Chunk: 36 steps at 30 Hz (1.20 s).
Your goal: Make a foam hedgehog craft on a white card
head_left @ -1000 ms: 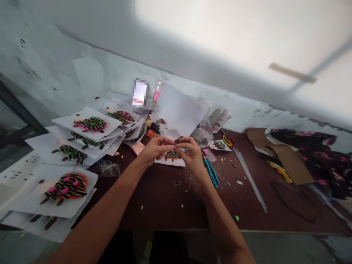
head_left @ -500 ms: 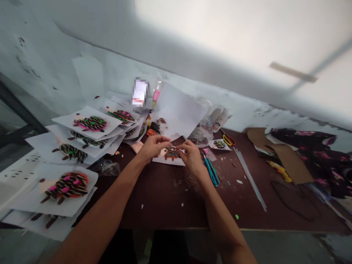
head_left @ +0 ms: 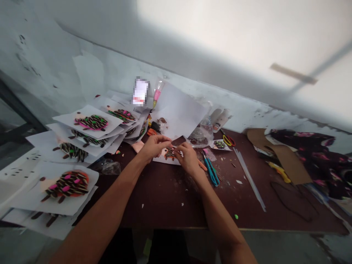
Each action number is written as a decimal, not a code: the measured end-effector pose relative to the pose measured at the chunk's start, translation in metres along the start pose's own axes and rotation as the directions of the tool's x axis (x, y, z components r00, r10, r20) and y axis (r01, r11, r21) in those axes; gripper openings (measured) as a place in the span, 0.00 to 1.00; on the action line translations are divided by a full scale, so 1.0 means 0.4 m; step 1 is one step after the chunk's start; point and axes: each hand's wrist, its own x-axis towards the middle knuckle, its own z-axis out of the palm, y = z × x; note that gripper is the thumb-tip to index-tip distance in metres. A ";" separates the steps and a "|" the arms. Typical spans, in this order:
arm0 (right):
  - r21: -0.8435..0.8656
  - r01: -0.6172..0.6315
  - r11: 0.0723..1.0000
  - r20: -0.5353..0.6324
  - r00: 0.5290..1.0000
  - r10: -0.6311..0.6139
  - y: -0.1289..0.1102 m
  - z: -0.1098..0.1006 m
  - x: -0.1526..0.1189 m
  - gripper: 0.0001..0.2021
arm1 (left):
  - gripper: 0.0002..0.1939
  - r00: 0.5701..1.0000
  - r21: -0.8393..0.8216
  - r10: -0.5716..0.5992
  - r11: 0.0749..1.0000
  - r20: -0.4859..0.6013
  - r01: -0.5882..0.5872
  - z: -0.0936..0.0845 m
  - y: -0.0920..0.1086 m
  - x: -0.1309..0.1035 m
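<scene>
1. A small white card with a striped craft figure (head_left: 168,154) lies on the brown table (head_left: 170,205), in the middle of it and nearer to the far edge than to the near edge. Both hands are placed at this card.
2. The left hand (head_left: 154,146) is curled over the card's left part, and its fingertips are pinched together above the figure. Something very small seems to be held there, but what it is cannot be told.
3. The right hand (head_left: 188,158) is pressed on the card's right part, with the fingers bent close together, so the card looks to be held down.
4. The step in hand is judged to be the fixing of a small piece onto the figure. For the next move a fine and steady placing is needed, with the card kept still.
5. The right half of the card is covered by the right hand, and the fingertips are too small to be read clearly.
6. Blue scissors (head_left: 211,170) lie just beside the right hand. Finished sheets (head_left: 88,123) are piled at the table's left edge, and one lower stack is cut off by the picture's border.
7. An item by the far wall is blurred out.
</scene>
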 end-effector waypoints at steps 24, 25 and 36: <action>-0.114 0.002 0.994 0.032 1.000 0.001 -0.002 0.010 0.002 0.07 | 0.11 0.996 0.357 -0.014 0.934 0.086 -0.018 0.013 -0.071 0.030; -0.114 -0.004 0.993 0.030 1.000 0.007 -0.003 0.010 0.002 0.07 | 0.12 0.996 0.352 -0.019 0.936 0.091 -0.014 0.015 -0.069 0.028; -0.059 -0.005 0.998 0.020 1.000 0.006 0.002 0.008 0.001 0.06 | 0.13 0.995 0.322 -0.028 0.947 0.093 -0.004 0.015 -0.060 0.022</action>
